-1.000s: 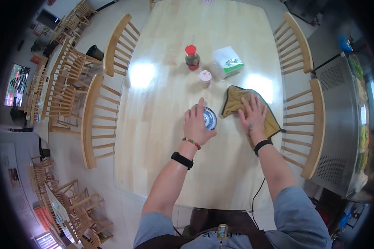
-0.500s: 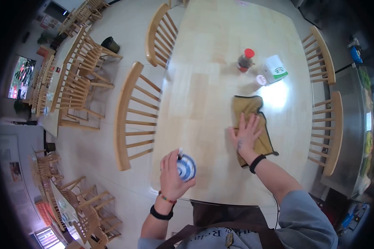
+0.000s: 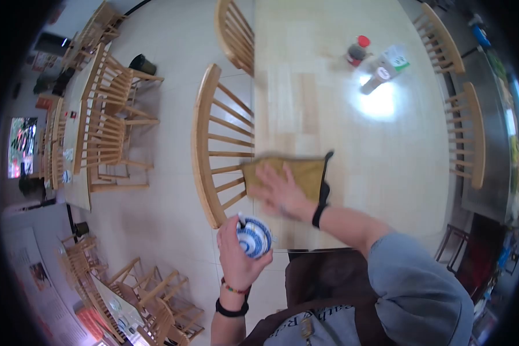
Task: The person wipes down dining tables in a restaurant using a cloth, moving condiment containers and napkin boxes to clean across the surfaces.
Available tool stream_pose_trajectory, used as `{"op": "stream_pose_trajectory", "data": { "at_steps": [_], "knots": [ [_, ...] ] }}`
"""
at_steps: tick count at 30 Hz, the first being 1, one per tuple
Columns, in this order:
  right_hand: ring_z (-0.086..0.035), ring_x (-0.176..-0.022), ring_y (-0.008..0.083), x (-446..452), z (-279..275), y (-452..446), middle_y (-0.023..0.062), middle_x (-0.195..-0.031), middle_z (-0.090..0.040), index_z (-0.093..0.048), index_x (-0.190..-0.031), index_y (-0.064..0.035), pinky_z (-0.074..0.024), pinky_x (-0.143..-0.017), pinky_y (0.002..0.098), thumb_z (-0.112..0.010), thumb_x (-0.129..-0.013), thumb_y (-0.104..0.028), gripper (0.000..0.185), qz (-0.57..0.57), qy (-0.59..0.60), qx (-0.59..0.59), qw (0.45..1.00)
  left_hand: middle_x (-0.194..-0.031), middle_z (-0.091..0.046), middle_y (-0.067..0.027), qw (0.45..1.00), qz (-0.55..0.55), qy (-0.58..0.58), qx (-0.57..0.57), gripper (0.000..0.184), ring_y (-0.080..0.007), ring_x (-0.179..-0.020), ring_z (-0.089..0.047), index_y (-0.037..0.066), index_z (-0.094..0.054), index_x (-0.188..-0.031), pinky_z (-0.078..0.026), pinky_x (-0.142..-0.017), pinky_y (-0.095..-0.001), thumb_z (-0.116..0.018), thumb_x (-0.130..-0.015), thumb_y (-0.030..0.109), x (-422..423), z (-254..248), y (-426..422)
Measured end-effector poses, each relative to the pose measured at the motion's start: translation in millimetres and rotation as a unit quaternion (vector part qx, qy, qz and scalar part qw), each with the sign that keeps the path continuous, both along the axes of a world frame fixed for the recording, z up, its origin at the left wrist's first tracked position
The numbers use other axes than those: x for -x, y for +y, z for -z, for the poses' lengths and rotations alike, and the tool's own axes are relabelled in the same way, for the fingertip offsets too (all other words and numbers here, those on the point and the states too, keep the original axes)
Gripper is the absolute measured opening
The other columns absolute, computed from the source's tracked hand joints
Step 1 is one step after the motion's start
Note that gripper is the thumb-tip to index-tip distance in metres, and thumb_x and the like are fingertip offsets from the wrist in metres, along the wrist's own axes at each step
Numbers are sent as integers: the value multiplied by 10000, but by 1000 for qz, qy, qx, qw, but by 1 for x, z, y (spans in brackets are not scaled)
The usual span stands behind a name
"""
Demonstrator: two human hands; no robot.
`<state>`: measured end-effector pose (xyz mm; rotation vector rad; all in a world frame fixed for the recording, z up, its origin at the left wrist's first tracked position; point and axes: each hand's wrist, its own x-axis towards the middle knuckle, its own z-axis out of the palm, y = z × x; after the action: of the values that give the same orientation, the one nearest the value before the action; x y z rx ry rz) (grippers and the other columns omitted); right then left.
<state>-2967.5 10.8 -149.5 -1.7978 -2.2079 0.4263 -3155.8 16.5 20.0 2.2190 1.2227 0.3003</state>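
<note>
While the left hand point(image 3: 236, 254) grips the patterned pot point(image 3: 255, 239) | right hand point(image 3: 279, 187), fingers spread, on brown cloth point(image 3: 311, 176) at table point(image 3: 305, 104) edge | bottle point(image 3: 357, 53), cup point(image 3: 375, 81), packet point(image 3: 395, 59) standing beyond | cloth's total coverage: indeterminable

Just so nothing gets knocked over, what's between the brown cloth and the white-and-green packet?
The head view shows a small pale-lidded container right by the packet; from there to the cloth, only bare tabletop.

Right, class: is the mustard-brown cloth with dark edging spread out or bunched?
Spread: the cloth lies mostly flat under the right hand, one dark edge straight. Whether it is doubled over, I cannot tell.
</note>
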Motion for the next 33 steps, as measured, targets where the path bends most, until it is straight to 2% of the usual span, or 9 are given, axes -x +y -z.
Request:
{"op": "stream_pose_trajectory", "data": {
  "at_steps": [4,7,9,15,20,23,26,29,33],
  "knots": [
    [-222,-1481,282,7,17,-132,43,-1589,-291,-507,-1385,-327,-183,-1142,647,-628,-861,-479,559,-170,99,55,979,-1235,-537,-165,997,73,-34,-21,961,-388,-1141,-495,39,-394,-1373,-410,-1002,-460,-862,-543,165,-65,16,20],
    [-248,-1474,263,-62,10,-181,15,-1580,-310,-517,-1365,-345,-202,-1139,640,-650,-854,-464,541,-178,124,52,975,-1238,-533,-157,993,110,-53,-10,939,-391,-1147,-483,49,-406,-1353,-413,-1008,-464,-850,-532,151,-128,52,17],
    [-265,-1469,262,-125,-7,-218,17,-1581,-313,-520,-1364,-343,-194,-1141,641,-661,-855,-453,540,-134,53,150,978,-1245,-525,-152,989,136,-61,7,918,-392,-1157,-470,55,-412,-1339,-414,-1012,-464,-838,-531,140,-169,78,7],
    [-80,-1509,352,-287,-3,-343,120,-1635,-128,-442,-1452,-307,-63,-1150,653,-677,-858,-420,649,309,-45,199,929,-1292,-490,-147,979,195,-55,16,901,-401,-1191,-432,62,-406,-1331,-408,-1030,-455,-818,-533,119,-277,122,-26],
    [-32,-1515,346,-326,1,-355,120,-1643,-90,-394,-1496,-302,-39,-1138,658,-625,-878,-478,682,352,-43,197,914,-1307,-485,-141,975,219,-49,-4,919,-393,-1217,-415,63,-415,-1350,-378,-1060,-457,-870,-557,165,-308,125,-31],
    [-36,-1514,345,-327,0,-354,121,-1642,-96,-395,-1496,-305,-37,-1135,658,-615,-886,-481,672,348,-41,194,916,-1308,-490,-130,976,185,-64,-96,803,-341,-1198,-465,76,-516,-1291,-479,-944,-441,-891,-599,240,-306,102,-37],
    [-41,-1513,344,-327,0,-355,118,-1640,-105,-402,-1490,-311,-33,-1137,655,-615,-888,-485,662,352,-34,184,917,-1236,-529,-123,992,120,-34,18,677,-310,-1072,-561,81,-606,-1214,-513,-874,-398,-896,-630,262,-281,120,-39],
    [-49,-1512,343,-327,0,-354,113,-1638,-118,-407,-1487,-317,-34,-1140,649,-617,-886,-487,660,351,-36,178,918,-1079,-578,-95,990,133,-46,-17,557,-206,-964,-591,62,-638,-1169,-531,-726,-314,-882,-682,179,-286,121,-42],
    [-59,-1510,342,-328,-1,-354,106,-1636,-134,-409,-1485,-321,-37,-1145,641,-618,-885,-481,655,353,-34,182,917,-1120,-571,-108,993,78,-87,-34,635,-221,-982,-578,49,-611,-1196,-514,-758,-326,-894,-658,236,-306,71,-55]
  ]
}}
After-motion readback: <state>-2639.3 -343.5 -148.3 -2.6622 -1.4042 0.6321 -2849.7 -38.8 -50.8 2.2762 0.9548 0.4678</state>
